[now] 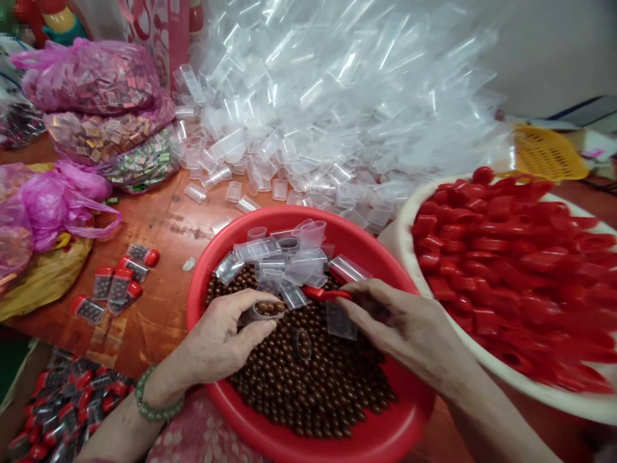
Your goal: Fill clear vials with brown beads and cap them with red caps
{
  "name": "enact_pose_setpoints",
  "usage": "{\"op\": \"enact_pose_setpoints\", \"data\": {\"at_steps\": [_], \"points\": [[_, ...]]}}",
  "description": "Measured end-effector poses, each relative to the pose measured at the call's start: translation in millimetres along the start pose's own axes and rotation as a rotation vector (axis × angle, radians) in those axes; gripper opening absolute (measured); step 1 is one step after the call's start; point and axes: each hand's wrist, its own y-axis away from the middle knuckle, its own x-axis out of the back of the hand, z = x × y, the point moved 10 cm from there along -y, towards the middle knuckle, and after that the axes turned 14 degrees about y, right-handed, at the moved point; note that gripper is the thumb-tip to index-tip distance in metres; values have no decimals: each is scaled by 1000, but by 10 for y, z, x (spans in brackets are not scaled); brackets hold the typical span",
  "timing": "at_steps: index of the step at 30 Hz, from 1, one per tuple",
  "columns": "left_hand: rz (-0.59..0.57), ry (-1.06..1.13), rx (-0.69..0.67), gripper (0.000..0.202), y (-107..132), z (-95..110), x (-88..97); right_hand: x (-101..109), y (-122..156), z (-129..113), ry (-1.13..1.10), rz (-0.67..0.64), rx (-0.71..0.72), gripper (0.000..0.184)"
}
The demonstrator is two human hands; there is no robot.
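Note:
My left hand (229, 334) is closed around a small clear plastic container (263, 315), its open top showing brown balls inside. Between the thumb and fingers of my right hand (400, 321) is a red cap (328, 294), held a little to the right of that container and apart from it. Both hands are over a red basin (202, 257) partly filled with shiny brown balls (308, 386). Several clear empty containers (299, 260) lie on the balls toward the basin's far side. One more container (303, 345) sits among the balls, between my hands.
A white tub (405, 225) heaped with red caps (506, 257) stands right. Behind the basin rises a big pile of clear containers (313, 116). Several capped, filled containers (118, 286) lie on the table (164, 308), left; more (67, 405) are below. Pink bags (96, 77) and a yellow basket (549, 154) stand farther back.

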Motion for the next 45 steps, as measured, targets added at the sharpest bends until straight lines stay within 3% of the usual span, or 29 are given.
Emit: {"op": "enact_pose_setpoints", "data": {"at_steps": [6,13,18,21,24,28,32,35,40,45], "points": [[14,167,21,24,1,-9,-28,169,84,80,-382,110,-217,16],[61,461,105,45,40,-111,-72,-94,-41,-319,-850,-73,-215,18],[133,444,86,52,38,-122,-18,-102,-96,-290,-952,-12,-270,16],[130,463,95,57,24,-121,-25,-158,-113,-301,-985,-40,-257,15],[121,466,114,54,12,-127,-37,-264,-114,-310,-971,-80,-258,16],[183,493,112,46,11,-141,39,-246,-81,-297,-846,24,-240,17],[237,515,80,39,13,-125,123,39,10,-508,-383,241,-50,6],[258,511,58,37,18,-103,160,124,61,-831,-149,258,202,8],[208,535,63,36,9,-98,124,123,126,-1176,-94,193,598,19],[120,619,58,37,-9,-126,63,139,190,-1256,-147,298,751,20]]}}
